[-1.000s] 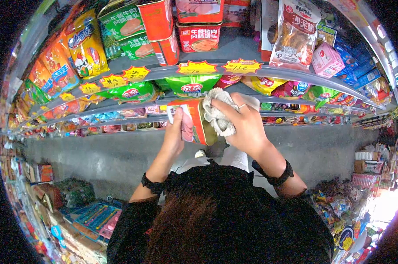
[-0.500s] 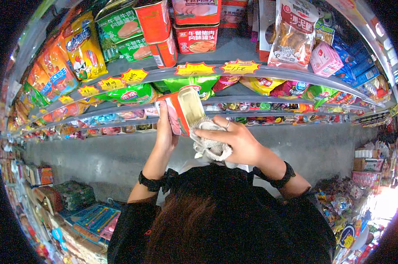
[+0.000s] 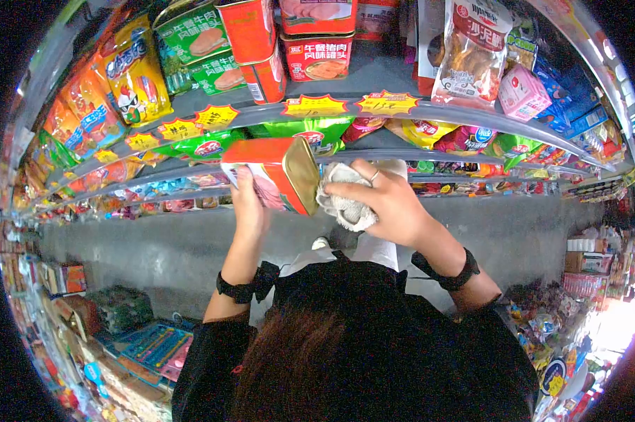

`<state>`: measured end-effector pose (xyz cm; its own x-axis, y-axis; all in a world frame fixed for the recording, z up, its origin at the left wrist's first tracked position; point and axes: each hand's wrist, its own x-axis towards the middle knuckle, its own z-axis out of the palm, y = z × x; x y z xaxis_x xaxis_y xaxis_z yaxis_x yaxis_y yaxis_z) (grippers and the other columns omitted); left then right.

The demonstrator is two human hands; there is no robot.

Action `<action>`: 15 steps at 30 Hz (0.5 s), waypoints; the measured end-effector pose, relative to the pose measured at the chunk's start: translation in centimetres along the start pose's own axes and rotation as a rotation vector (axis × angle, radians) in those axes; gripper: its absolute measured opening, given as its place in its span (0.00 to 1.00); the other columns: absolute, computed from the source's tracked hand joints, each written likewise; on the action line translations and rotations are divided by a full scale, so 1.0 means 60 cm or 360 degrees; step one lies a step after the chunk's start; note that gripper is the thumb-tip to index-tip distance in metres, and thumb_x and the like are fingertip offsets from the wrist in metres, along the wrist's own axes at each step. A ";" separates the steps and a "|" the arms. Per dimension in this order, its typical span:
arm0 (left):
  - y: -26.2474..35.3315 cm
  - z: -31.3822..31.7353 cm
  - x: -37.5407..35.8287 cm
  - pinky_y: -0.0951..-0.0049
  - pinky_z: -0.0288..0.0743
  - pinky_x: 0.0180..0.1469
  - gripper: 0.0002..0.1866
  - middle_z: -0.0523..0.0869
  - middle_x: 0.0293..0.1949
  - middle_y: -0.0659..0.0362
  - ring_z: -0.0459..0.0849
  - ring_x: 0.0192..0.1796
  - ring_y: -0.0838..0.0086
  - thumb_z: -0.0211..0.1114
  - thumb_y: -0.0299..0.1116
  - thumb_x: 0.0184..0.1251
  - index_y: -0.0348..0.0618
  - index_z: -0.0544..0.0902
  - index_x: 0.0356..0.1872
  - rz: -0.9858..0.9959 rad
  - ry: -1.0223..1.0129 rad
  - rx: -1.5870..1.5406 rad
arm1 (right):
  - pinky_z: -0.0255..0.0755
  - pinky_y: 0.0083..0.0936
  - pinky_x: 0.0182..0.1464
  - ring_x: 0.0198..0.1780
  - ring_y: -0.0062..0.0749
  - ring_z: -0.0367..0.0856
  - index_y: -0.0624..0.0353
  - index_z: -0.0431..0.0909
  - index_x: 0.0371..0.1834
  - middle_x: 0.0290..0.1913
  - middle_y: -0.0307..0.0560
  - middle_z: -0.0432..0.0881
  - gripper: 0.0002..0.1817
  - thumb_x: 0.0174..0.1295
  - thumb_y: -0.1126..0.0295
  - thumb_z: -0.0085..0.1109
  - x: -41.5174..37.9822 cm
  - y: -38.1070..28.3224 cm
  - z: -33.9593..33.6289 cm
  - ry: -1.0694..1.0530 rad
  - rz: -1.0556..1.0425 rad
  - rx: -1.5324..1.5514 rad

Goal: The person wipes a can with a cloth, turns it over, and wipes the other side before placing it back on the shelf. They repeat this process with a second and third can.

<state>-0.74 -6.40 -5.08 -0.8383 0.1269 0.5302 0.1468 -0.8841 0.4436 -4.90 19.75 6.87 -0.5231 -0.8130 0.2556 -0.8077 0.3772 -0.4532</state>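
A red luncheon meat can (image 3: 269, 158) is gripped in my left hand (image 3: 249, 207), tilted on its side with its gold metal end facing right. My right hand (image 3: 394, 204) has its fingers wrapped round a crumpled grey-white cloth (image 3: 347, 197), close beside that gold end. A ring is on one of its fingers. Both hands are in front of the shelf edge, above the floor. On the shelf ahead, similar red cans (image 3: 317, 58) and green cans (image 3: 191, 34) stand in stacks.
Yellow price tags (image 3: 316, 105) line the shelf's front edge. Snack bags (image 3: 136, 70) fill the left side, a clear food pouch (image 3: 470, 53) and a pink box (image 3: 525, 93) the right. Lower shelves hold green bags (image 3: 208, 146). Grey floor (image 3: 500, 232) lies below; goods are piled at both sides.
The can has moved left and turned, so its side shows more and its gold end less. My right hand with the cloth has moved up and right, off the gold end.
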 end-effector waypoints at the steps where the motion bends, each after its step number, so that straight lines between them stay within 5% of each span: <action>1: -0.004 0.057 0.027 0.63 0.66 0.58 0.24 0.74 0.54 0.55 0.74 0.56 0.66 0.41 0.50 0.71 0.42 0.65 0.57 0.0070 0.0733 0.0593 | 0.73 0.39 0.42 0.39 0.49 0.78 0.37 0.72 0.54 0.54 0.52 0.67 0.33 0.38 0.69 0.64 -0.003 0.000 0.006 -0.0004 0.0014 -0.0010; 2: -0.006 0.088 0.042 0.61 0.63 0.62 0.25 0.70 0.59 0.54 0.70 0.60 0.64 0.42 0.49 0.71 0.42 0.61 0.61 0.0143 0.1467 0.1188 | 0.73 0.39 0.42 0.39 0.49 0.78 0.37 0.72 0.54 0.54 0.52 0.67 0.33 0.38 0.69 0.64 -0.003 -0.002 0.008 -0.0006 0.0013 -0.0010; 10: -0.009 0.066 0.037 0.58 0.66 0.59 0.36 0.70 0.58 0.53 0.72 0.58 0.60 0.52 0.59 0.61 0.41 0.61 0.60 0.0453 0.1146 0.1577 | 0.67 0.39 0.57 0.55 0.56 0.70 0.42 0.73 0.52 0.58 0.55 0.69 0.27 0.43 0.70 0.63 0.008 0.006 0.020 -0.0048 0.0080 0.0632; 12: -0.008 0.073 0.044 0.66 0.67 0.56 0.44 0.72 0.51 0.56 0.73 0.53 0.68 0.69 0.57 0.46 0.38 0.61 0.57 0.0630 0.1175 0.1474 | 0.64 0.39 0.60 0.58 0.55 0.68 0.44 0.73 0.52 0.57 0.53 0.70 0.27 0.43 0.70 0.63 0.010 0.005 0.019 -0.0071 0.0066 0.0705; 15: -0.007 0.078 0.059 0.65 0.67 0.56 0.46 0.72 0.50 0.55 0.74 0.52 0.68 0.69 0.61 0.43 0.37 0.62 0.56 0.0739 0.0989 0.1455 | 0.58 0.39 0.64 0.63 0.53 0.63 0.45 0.73 0.51 0.55 0.49 0.73 0.25 0.45 0.70 0.62 0.015 0.006 0.018 -0.0109 0.0039 0.0816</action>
<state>-1.29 -3.49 0.00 -0.6797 -0.5812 0.4475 0.6100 -0.1091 0.7849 -5.35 18.65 6.03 -0.5073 -0.8404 0.1907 -0.5492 0.1448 -0.8230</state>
